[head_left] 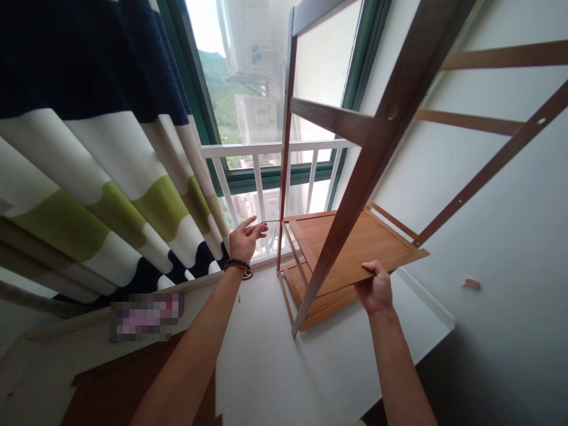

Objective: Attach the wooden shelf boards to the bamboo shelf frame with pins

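Note:
A brown wooden shelf rack [350, 213] stands on the white ledge, with tall posts and crossbars. My left hand [245, 241], with a beaded bracelet at the wrist, pinches a thin hex key [272, 221] between thumb and fingers. Its far end meets the rack's left rear post [284, 177] at about the upper board's height. The upper shelf board [355, 242] lies between the posts, and my right hand [377, 290] is closed on its front edge, thumb on top. Below it sits a lower shelf board [328, 309], partly hidden.
A small screw [239, 299] lies on the white ledge [257, 367]. At lower left are a brown wooden panel [146, 376] and a blurred pinkish packet [148, 316]. Behind stand a white railing [257, 183] and a window; a striped curtain [110, 195] hangs left, with a wall to the right.

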Demonstrator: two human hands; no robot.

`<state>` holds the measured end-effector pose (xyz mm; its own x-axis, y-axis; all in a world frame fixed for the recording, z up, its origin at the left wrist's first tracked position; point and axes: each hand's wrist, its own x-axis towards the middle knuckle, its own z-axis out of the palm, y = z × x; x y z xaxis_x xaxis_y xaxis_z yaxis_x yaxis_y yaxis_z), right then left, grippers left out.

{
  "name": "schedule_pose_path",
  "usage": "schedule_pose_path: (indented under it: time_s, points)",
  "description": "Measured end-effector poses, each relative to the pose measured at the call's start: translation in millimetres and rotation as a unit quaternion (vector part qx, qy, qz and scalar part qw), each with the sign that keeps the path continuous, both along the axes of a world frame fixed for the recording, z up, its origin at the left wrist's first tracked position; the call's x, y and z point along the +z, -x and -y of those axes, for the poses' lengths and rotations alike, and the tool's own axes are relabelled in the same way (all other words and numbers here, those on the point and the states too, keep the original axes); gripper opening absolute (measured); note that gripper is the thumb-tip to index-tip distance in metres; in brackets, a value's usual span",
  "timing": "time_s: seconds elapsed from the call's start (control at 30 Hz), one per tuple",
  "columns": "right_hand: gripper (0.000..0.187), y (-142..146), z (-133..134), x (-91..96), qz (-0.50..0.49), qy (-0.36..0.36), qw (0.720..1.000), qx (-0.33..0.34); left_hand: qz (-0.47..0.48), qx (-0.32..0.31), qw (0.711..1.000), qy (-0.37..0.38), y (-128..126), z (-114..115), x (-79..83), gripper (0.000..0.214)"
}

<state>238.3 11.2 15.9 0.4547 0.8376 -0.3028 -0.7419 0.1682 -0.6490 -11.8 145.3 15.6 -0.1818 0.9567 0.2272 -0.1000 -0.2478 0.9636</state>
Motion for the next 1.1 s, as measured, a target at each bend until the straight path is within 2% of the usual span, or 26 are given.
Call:
schedule_pose_path:
  time_s: [0.1, 0.2, 0.27, 0.37, 0.6, 0.83, 0.97, 1.1]
  points:
    - [0.016, 0.3, -0.4, -0.3, 0.005, 0.002, 1.000, -0.001, -0.035, 0.000, 0.999, -0.006, 2.3, -3.2, -3.2, 0.038]
    - [0.017, 0.9, -0.4, -0.1, 0.023, -0.004, 1.000, -0.005, -0.126, 0.071, 0.989, -0.039, 4.2, -6.0, -5.1, 0.026]
    - [0.017, 1.1, -0.5, 0.3, 0.024, -0.006, 1.000, -0.004, -0.150, 0.089, 0.984, -0.046, 4.3, -6.9, -5.6, 0.022]
    - [0.015, 0.8, -0.6, 0.9, 0.018, 0.000, 1.000, -0.003, -0.108, 0.063, 0.992, -0.023, 2.3, -6.1, -5.7, 0.027]
    - [0.015, 0.4, -1.1, 1.6, 0.004, 0.001, 1.000, 0.001, -0.028, 0.054, 0.998, 0.004, -3.1, -3.8, -3.4, 0.035]
    - [0.014, -0.2, -2.5, 0.3, 0.009, 0.002, 1.000, 0.001, -0.019, 0.032, 0.999, -0.004, -2.7, -5.1, 2.6, 0.031]
    - [0.013, -0.6, -2.5, -0.6, 0.018, 0.000, 1.000, 0.006, -0.013, 0.025, 1.000, 0.004, -1.7, -5.5, 4.5, 0.040]
    - [0.014, -0.1, -2.1, 0.6, 0.005, 0.003, 1.000, 0.006, -0.046, 0.011, 0.999, -0.006, -0.5, -6.9, 2.4, 0.031]
